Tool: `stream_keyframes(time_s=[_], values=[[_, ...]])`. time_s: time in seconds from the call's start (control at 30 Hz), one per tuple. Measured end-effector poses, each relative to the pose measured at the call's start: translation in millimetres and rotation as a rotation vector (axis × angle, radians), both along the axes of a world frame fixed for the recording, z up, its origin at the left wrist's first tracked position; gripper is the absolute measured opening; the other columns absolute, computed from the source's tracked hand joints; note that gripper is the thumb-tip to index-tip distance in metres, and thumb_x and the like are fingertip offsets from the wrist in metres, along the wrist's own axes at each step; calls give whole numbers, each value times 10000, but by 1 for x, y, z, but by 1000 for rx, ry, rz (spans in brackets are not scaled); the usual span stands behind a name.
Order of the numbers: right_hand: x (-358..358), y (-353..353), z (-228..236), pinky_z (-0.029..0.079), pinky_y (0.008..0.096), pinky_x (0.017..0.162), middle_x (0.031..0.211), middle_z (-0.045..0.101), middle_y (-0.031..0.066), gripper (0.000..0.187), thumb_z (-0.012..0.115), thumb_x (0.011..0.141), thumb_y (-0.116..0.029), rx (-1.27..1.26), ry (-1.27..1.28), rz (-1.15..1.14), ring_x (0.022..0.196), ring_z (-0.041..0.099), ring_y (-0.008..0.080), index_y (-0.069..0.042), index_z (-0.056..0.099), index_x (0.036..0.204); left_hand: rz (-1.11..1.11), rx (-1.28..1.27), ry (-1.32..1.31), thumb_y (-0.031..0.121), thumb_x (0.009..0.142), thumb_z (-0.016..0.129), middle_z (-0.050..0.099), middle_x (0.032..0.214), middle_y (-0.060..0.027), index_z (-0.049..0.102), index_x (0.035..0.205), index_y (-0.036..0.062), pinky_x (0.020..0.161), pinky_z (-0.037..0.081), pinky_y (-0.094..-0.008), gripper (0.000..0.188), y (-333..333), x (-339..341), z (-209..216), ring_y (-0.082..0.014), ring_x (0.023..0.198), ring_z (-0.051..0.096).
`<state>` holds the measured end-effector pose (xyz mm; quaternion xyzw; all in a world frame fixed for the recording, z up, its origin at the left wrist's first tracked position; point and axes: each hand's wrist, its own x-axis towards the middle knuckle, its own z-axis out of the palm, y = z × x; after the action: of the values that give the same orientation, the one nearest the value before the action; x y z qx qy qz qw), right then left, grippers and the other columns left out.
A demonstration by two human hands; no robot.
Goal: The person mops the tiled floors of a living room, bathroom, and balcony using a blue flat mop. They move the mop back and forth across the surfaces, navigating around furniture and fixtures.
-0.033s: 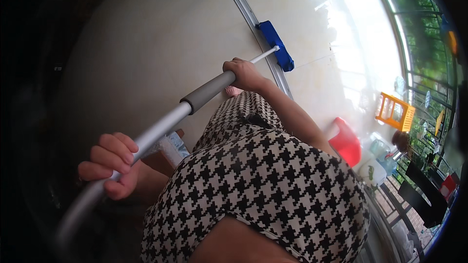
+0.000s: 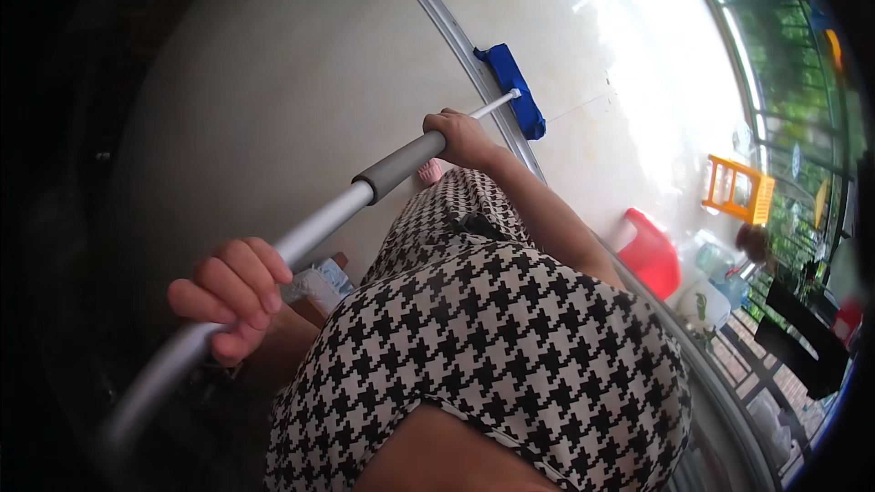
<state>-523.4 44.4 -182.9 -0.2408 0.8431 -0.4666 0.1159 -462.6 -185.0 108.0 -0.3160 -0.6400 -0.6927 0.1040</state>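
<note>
While your left hand [image 2: 232, 296] wraps its fingers tight around the long shiny silver metal mop pole [image 2: 310, 235], your right hand [image 2: 460, 138] holds the same pole farther down, just past its grey foam grip [image 2: 399, 167]. The pole runs from the lower left up across the middle of the view. At its far end a thin white rod joins the flat blue mop head [image 2: 515, 91]. The mop head rests on the pale shiny tile floor [image 2: 301, 82], right beside the grey metal door track [image 2: 456, 41]. Your black and white checked dress [image 2: 492, 346] fills the bottom of the view. Off to the right, well apart from the mop, sit a red plastic stool [image 2: 652, 255] and a small orange and yellow toy rack [image 2: 738, 189].
</note>
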Motion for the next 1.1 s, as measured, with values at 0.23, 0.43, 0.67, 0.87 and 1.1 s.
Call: stream_keyframes(time_s=[0.23,0.43,0.67,0.87,1.1], values=[[6,30,-62,496,439,782,852,652,74,250,741,718,-244,46,-97,-131,946,609,303,-145,594,895,-157,100,-154,288,949,600,478,632,19,416,826,122,630,470,-336,276,43,0,-54,-114,537,457],[5,39,-55,496,450,754,875,657,69,163,642,782,-248,223,-198,-134,964,619,296,-152,573,896,71,209,-185,199,938,527,387,580,38,345,748,145,600,375,-304,269,63,21,-71,-98,534,354],[-2,69,-47,501,450,744,888,657,62,137,627,795,-225,273,-201,-146,972,619,288,-147,566,889,-3,235,-160,172,925,532,425,584,29,372,773,131,564,401,-306,224,81,-1,-68,-106,509,389],[-17,101,-51,505,443,752,900,654,47,98,593,810,-204,290,-120,-288,985,609,285,-137,547,865,-45,273,-145,171,909,553,425,585,28,378,776,125,589,414,-323,225,100,-5,-76,-108,512,399],[-39,138,-81,498,437,814,948,662,84,100,599,794,-152,295,-141,-445,1034,592,314,-128,573,887,-135,-71,-271,103,861,542,434,631,-12,364,769,113,879,445,-503,201,114,-29,-88,-152,593,443]])
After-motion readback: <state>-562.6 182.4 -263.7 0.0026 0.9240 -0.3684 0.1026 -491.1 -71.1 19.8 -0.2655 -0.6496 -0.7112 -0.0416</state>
